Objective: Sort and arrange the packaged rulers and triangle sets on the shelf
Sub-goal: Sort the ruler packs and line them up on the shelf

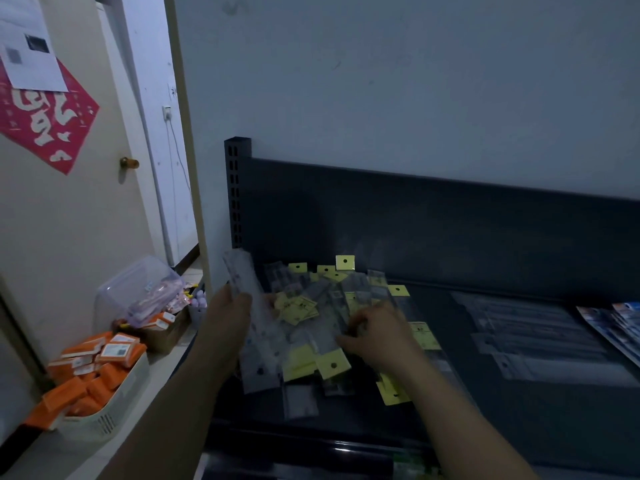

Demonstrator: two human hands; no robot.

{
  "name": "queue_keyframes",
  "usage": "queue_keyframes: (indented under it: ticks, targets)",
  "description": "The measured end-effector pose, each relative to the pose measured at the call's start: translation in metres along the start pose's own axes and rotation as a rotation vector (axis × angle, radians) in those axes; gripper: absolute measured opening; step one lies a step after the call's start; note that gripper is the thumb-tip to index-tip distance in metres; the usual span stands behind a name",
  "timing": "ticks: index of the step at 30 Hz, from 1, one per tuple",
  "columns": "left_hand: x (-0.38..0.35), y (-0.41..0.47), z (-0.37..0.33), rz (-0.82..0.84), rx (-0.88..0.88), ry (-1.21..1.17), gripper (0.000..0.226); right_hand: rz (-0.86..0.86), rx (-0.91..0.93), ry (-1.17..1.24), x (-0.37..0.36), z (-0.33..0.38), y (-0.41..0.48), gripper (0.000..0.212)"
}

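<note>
A loose heap of clear ruler packs with yellow header cards (329,306) lies on the dark shelf (519,410) at its left end. My left hand (227,317) holds a bunch of clear ruler packs (252,327) upright at the heap's left edge. My right hand (377,332) reaches into the heap with curled fingers; blur hides whether it pinches a pack. A row of clear packaged rulers (540,341) lies flat on the shelf to the right.
Printed blue packs (620,327) lie at the shelf's far right. Left of the shelf a white basket of orange boxes (100,382) and a clear plastic tub (142,289) stand on a ledge. A slotted upright (235,192) marks the shelf's left corner.
</note>
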State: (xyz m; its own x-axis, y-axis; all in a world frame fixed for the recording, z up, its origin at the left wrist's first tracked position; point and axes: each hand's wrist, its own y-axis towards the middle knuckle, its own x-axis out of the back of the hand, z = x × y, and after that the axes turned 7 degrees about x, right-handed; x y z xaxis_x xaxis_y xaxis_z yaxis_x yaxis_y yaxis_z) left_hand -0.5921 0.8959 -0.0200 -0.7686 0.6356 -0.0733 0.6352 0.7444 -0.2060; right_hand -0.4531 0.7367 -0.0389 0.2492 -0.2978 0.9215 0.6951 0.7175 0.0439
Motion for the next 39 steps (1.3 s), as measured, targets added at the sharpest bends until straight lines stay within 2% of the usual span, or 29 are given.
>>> queue_keyframes:
  ticks: [3,6,14,17,21,24,27,31,33,36,38,39]
  targets:
    - [0.000,-0.001,0.004,0.030,0.037,0.037,0.028,0.032,-0.042,0.023,-0.005,0.008,0.007,0.039]
    - [-0.001,-0.005,0.004,0.057,0.060,0.035,0.031,0.013,-0.045,0.151,-0.005,0.006,0.010,0.050]
    - [0.006,-0.001,0.005,0.047,0.059,0.005,0.024,-0.198,-0.250,0.867,0.024,-0.023,0.002,0.021]
    - [0.005,0.002,0.006,0.050,0.053,-0.106,0.023,-0.199,-0.263,1.152,0.037,-0.029,-0.007,0.014]
    - [-0.001,0.001,0.002,0.086,0.056,-0.163,0.023,-0.097,-0.168,1.319,0.047,-0.035,-0.015,0.012]
    - [-0.010,-0.002,-0.002,0.168,0.086,-0.239,0.025,0.001,-0.132,1.321,0.049,-0.031,-0.020,0.006]
    - [-0.023,-0.006,0.001,0.223,0.037,-0.186,0.026,0.016,-0.099,1.314,0.044,-0.015,-0.020,0.003]
    - [-0.042,-0.014,0.009,0.259,-0.062,-0.116,0.039,0.023,0.010,1.201,0.025,0.014,-0.015,0.008]
    - [-0.045,-0.014,0.009,0.227,-0.069,-0.104,0.034,0.049,0.065,1.117,0.018,0.024,-0.013,0.003]
    - [-0.033,-0.009,0.006,0.153,-0.031,-0.143,0.024,-0.040,0.101,0.861,0.016,0.021,-0.007,0.014]
    - [-0.019,-0.003,0.003,0.085,-0.020,-0.148,0.023,-0.132,0.071,0.614,0.014,0.010,-0.001,0.014]
    - [-0.011,0.000,0.001,0.042,-0.005,-0.129,0.022,-0.126,0.052,0.465,0.011,0.005,0.001,0.013]
